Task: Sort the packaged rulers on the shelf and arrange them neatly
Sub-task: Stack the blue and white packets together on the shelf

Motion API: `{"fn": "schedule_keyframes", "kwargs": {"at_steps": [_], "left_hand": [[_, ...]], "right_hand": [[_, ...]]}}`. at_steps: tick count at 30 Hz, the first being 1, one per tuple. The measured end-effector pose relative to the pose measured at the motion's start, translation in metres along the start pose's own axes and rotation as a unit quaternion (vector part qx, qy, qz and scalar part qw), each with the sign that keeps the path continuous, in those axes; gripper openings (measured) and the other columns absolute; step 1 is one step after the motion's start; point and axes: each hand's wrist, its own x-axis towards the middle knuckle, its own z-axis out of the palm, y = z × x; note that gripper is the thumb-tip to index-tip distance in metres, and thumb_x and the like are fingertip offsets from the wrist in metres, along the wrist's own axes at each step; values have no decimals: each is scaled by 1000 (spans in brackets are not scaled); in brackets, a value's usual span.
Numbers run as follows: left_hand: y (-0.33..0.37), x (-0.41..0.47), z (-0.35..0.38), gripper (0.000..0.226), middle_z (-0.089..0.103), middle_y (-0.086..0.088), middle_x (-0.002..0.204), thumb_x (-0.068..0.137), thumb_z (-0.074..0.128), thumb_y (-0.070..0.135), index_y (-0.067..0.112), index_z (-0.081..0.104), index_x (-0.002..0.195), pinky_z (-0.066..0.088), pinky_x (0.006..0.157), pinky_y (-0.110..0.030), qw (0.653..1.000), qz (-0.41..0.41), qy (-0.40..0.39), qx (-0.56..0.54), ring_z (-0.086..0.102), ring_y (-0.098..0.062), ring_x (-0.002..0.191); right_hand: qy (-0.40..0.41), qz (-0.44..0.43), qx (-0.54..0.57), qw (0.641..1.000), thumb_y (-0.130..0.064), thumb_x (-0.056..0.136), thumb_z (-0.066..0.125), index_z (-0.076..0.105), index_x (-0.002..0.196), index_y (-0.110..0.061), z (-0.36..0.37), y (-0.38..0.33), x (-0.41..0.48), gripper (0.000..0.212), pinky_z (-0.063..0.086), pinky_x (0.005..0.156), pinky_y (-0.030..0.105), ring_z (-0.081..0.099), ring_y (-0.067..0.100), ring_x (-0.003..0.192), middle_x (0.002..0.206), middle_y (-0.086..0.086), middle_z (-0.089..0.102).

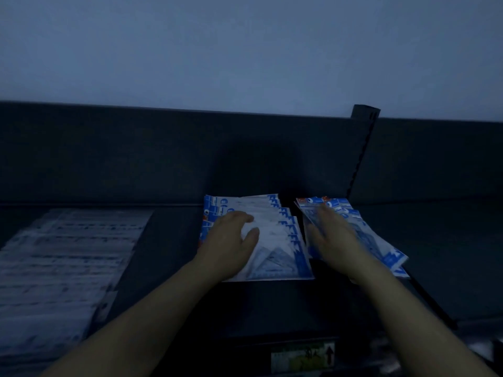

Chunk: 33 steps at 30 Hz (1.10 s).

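Shelf (163,240), packaged rulers in two lots: squared stack (272,240) under left hand (231,238), fingers spread flat, gripping nothing; fanned pile (381,246) just right, long axis slanting front-right, under nearer right hand (334,238), fingers straight, blurred.

Dim, bluish light. Dark shelf (174,268) with a slotted upright post (363,148) at its rear right. Near the middle of the shelf, a fanned stack of blue-and-white ruler packs (275,240), left hand (231,240) flat on top, fingers relaxed. Just beside it to the right, a looser second stack (381,240), skewed, under the right hand (334,238), blurred, fingers stretched forward. Toward the left edge, a wide spread of pale packets (68,262). On the front edge, a small label (302,355), unreadable.
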Motion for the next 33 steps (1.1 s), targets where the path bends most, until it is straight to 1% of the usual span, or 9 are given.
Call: {"fn": "schedule_keyframes", "kwargs": {"at_steps": [3, 6, 13, 19, 22, 25, 27, 30, 33], "left_hand": [[20, 0, 8, 31, 56, 3, 129, 99, 47, 27, 15, 58, 126, 31, 84, -10, 993, -28, 9, -112, 48, -5, 111], [36, 3, 22, 27, 60, 2, 125, 99, 47, 25, 16, 61, 121, 34, 86, -15, 990, -27, -3, -137, 53, -8, 110], [70, 20, 42, 18, 61, -2, 94, 99, 46, 22, 17, 63, 101, 40, 64, -12, 973, -57, -38, -220, 55, -12, 83], [72, 29, 54, 15, 67, -2, 95, 96, 51, 21, 18, 64, 102, 54, 87, -38, 951, -120, -51, -282, 65, -20, 90], [75, 32, 62, 8, 66, -6, 87, 93, 58, 20, 23, 59, 85, 56, 84, -41, 916, -154, -72, -364, 65, -21, 83], [84, 36, 67, 15, 71, -11, 91, 93, 60, 23, 8, 63, 93, 58, 76, -37, 860, -187, -114, -461, 69, -24, 83], [85, 39, 66, 15, 72, -16, 96, 93, 60, 17, 3, 65, 95, 58, 81, -43, 848, -219, -76, -477, 70, -30, 88], [75, 43, 58, 14, 70, -15, 94, 94, 58, 15, 3, 63, 95, 59, 71, -40, 858, -246, -7, -450, 68, -29, 85], [62, 45, 46, 13, 67, -11, 93, 97, 51, 16, 6, 59, 97, 54, 63, -31, 863, -253, 18, -437, 65, -25, 83]], "right_hand": [[-60, 164, -83, 981, -68, 83, 45, 29, 145, -8, -15, 45, 5, 88, 30, 109, 40, 33, 31, 133, 146, 17, 35], [-123, 240, -1, 963, -87, 61, 50, 20, 151, -17, -19, 64, 1, 117, 30, 111, 47, 29, 33, 138, 154, 14, 26], [-12, 207, 36, 978, -53, 77, 66, 61, 120, -23, -16, 71, 2, 52, 48, 93, 39, 53, 29, 113, 127, 11, 55], [44, 209, 211, 954, -16, 87, 64, 57, 95, -14, -25, 66, 5, 11, 40, 53, 22, 54, 9, 67, 87, 3, 61], [78, 223, 325, 916, -17, 91, 60, 62, 81, -9, -28, 55, 5, 13, 44, 54, 25, 58, 15, 60, 79, 10, 66], [0, 216, 465, 859, -18, 88, 66, 67, 84, -10, -25, 39, 5, 8, 57, 72, 41, 69, 30, 73, 85, 16, 73], [-6, 198, 448, 872, -23, 87, 66, 69, 87, -12, -19, 37, 6, 11, 56, 76, 42, 70, 29, 80, 91, 16, 74], [84, 196, 226, 950, -35, 86, 65, 67, 96, -11, -19, 51, 11, 26, 49, 75, 32, 64, 22, 89, 104, 12, 70], [0, 199, 46, 979, -63, 70, 67, 60, 93, -11, -15, 60, 10, 58, 42, 73, 33, 56, 28, 97, 96, 7, 57]]}}
